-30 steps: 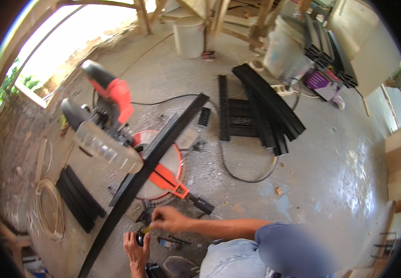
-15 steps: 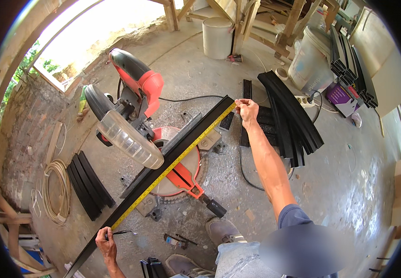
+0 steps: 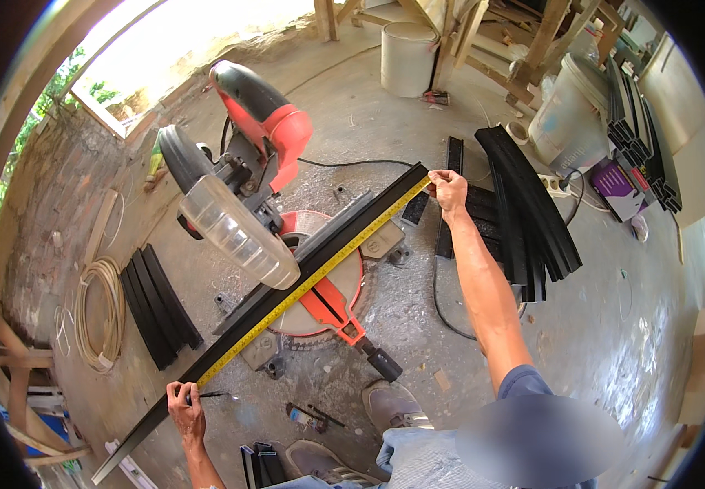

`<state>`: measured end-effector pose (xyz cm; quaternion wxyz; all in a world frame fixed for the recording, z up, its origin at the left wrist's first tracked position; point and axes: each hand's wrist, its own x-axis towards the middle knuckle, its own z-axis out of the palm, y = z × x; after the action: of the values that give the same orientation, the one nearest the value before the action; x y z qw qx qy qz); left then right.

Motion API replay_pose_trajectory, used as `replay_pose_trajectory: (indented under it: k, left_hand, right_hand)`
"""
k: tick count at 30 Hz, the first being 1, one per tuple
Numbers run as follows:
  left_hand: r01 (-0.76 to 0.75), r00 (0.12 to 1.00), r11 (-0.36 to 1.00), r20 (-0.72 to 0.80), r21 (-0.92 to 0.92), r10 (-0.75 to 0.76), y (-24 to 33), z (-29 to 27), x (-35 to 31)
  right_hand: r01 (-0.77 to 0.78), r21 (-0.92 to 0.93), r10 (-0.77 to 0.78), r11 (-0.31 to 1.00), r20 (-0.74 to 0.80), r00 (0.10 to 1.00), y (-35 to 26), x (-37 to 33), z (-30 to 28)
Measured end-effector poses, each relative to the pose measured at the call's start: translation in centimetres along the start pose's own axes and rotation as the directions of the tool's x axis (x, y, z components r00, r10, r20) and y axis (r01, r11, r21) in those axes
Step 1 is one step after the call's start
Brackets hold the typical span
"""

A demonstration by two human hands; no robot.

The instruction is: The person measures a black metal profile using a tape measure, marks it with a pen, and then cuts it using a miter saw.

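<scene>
A long black metal profile (image 3: 333, 256) lies diagonally across the bed of a red and black miter saw (image 3: 326, 306). Along its near edge runs a stretched yellow measuring tape (image 3: 311, 282). At the upper right end of the profile, my right hand (image 3: 448, 192) pinches the tape's end. My left hand (image 3: 187, 411) is closed around the other end of the tape, beside the lower left part of the profile. A thin dark piece sticks out from its fingers, its kind unclear. The saw head is raised, its clear blade guard (image 3: 242, 236) above the profile.
Cut black profiles (image 3: 528, 204) are stacked to the right, with more black pieces (image 3: 161, 306) at left beside a coiled hose (image 3: 99, 314). Buckets (image 3: 408, 61) and wooden framing stand behind. A power cable (image 3: 356, 164) crosses the floor. Short black pieces (image 3: 262, 466) lie near my feet.
The view has shifted slightly, so the saw and profile appear farther right. Both hands keep their hold at the two ends of the stretched tape.
</scene>
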<state>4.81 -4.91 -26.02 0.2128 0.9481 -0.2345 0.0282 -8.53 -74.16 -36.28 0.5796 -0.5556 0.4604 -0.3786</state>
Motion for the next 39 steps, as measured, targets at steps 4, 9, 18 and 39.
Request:
replay_pose_trajectory:
  k: [4,9,18,39]
  left_hand:
    - [0.003,1.000,1.000,-0.021,0.022,-0.003,-0.1,0.1,-0.2]
    - [0.015,1.000,0.999,-0.004,0.031,-0.015,-0.3,-0.9,-0.2]
    - [0.053,0.998,0.999,-0.032,0.012,-0.052,-0.5,0.3,-0.5]
    - [0.083,0.994,0.996,-0.076,0.011,-0.082,-0.6,0.9,-1.0]
  right_hand:
    - [-0.010,0.009,0.010,1.000,0.000,1.000,0.4,0.4,0.1]
    - [0.201,-0.310,-0.273,0.929,-0.209,0.939,-0.1,-4.4,0.3]
    - [0.542,0.066,-0.331,0.838,0.851,0.407,-2.7,-34.3,0.9]
    - [0.784,-0.147,0.003,0.603,0.983,0.182,0.4,-40.9,-2.2]
